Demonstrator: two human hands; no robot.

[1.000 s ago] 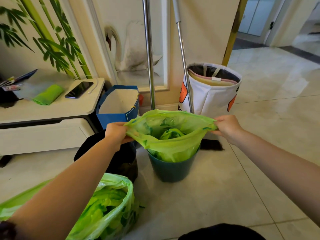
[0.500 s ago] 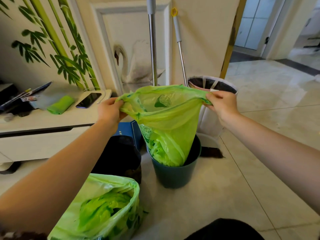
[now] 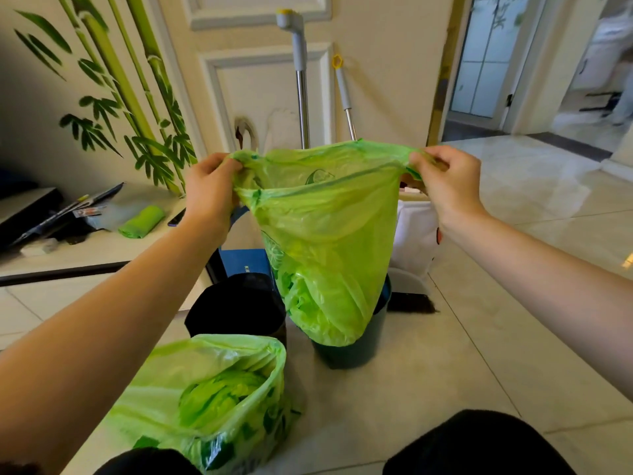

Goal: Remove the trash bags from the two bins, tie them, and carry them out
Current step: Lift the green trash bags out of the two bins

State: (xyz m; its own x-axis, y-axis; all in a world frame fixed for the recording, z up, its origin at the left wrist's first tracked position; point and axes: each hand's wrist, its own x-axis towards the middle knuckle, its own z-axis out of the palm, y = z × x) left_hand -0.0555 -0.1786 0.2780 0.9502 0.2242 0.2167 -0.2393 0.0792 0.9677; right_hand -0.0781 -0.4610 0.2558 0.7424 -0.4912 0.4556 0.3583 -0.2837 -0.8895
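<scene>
A translucent green trash bag hangs stretched between my hands, its full bottom just above the rim of the dark teal bin. My left hand pinches the bag's left rim and my right hand pinches its right rim. A black bin stands to the left of the teal one, with no bag showing in it. A second green trash bag, open-topped and full of green waste, sits on the floor in front of the black bin, under my left forearm.
Two mop or broom handles lean on the cream door behind the bins. A white fabric basket and a blue paper bag stand behind them. A low white cabinet is at left. An open doorway lies at back right.
Both hands have lifted the green bag up out of the teal bin, from rim level to chest height. The view has tilted upward.
</scene>
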